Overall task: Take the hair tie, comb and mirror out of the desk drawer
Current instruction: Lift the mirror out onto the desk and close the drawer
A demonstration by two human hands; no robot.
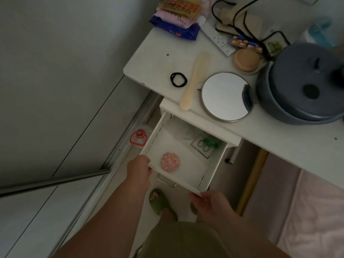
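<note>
A black hair tie (178,79), a cream comb (195,79) and a round mirror (227,96) lie side by side on the white desk top (149,58). Below them the white drawer (210,175) stands pulled out. My left hand (138,170) grips the drawer's front left corner. My right hand (210,203) touches the front right corner from below, fingers apart. Inside the drawer lie a pink round item (170,162), a green clip (210,142) and some white paper.
A grey pot (305,84) stands on the desk right of the mirror. A power strip (217,39), pill blisters, cables and packets crowd the back. A red-printed bag (138,136) lies on the floor left of the drawer. My feet in green slippers (160,202) stand below.
</note>
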